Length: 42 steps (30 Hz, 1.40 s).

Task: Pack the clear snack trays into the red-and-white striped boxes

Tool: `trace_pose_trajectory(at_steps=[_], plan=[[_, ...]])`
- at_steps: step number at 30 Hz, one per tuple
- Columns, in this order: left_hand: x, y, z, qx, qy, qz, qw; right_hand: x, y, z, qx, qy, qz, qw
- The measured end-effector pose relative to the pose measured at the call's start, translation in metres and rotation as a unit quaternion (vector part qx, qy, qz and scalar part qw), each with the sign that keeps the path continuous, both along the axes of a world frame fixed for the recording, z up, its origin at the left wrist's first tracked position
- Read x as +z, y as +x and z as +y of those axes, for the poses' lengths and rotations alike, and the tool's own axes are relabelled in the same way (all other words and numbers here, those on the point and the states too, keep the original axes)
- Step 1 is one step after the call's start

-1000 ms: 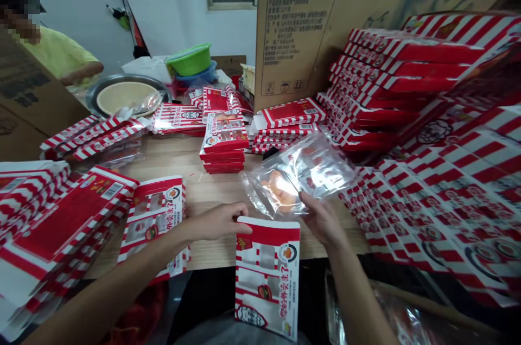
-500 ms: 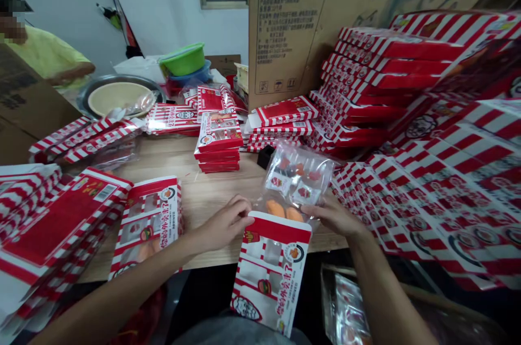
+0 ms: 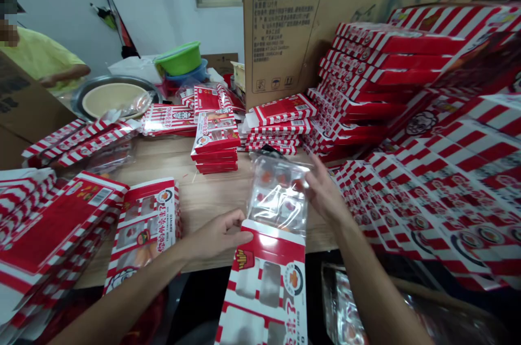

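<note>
My left hand (image 3: 217, 235) grips the top left corner of a red and white striped carton (image 3: 266, 285) held upright at the table's front edge, its upper end open. A clear plastic bag (image 3: 279, 193) holding small red and orange items stands with its lower end inside that opening. My right hand (image 3: 323, 190) holds the bag's upper right edge, fingers closed on the plastic.
Flat striped cartons lie stacked on the left (image 3: 52, 225) and fanned on the right (image 3: 427, 193). Filled boxes (image 3: 215, 141) stand mid-table before a big cardboard box (image 3: 293, 19). A person in a yellow shirt (image 3: 40, 60) stands at the far left by a metal basin (image 3: 112, 98). A green bowl (image 3: 179, 57) sits behind.
The bag has turned upright and its lower end has gone into the carton's open top. My right hand slid up from the bag's bottom to its upper edge. The carton sits lower in view.
</note>
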State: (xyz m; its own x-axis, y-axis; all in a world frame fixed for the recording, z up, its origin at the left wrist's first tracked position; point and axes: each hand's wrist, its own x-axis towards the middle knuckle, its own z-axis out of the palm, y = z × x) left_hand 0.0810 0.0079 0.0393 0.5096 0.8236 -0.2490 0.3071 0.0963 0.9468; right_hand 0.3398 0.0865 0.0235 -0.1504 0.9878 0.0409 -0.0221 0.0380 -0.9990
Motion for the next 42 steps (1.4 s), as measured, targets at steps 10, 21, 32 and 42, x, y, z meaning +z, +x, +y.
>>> trace_pose_trajectory(at_steps=[10, 21, 32, 42], plan=[[0.008, -0.010, -0.007, -0.021, -0.049, -0.032, 0.998, 0.000, 0.001, -0.002, 0.111, -0.042, -0.053, 0.991], [-0.017, -0.007, -0.031, 0.122, 0.034, 0.001, 0.992, -0.028, -0.011, -0.041, 0.044, -0.076, 0.076, 0.993], [-0.019, -0.005, -0.048, 0.251, 0.157, -0.014, 0.955, -0.004, -0.009, -0.060, 0.272, -0.116, 0.010, 0.955], [-0.007, -0.011, -0.053, 0.307, 0.013, -0.043, 0.951, -0.022, -0.039, -0.081, 0.286, -0.215, 0.056, 0.932]])
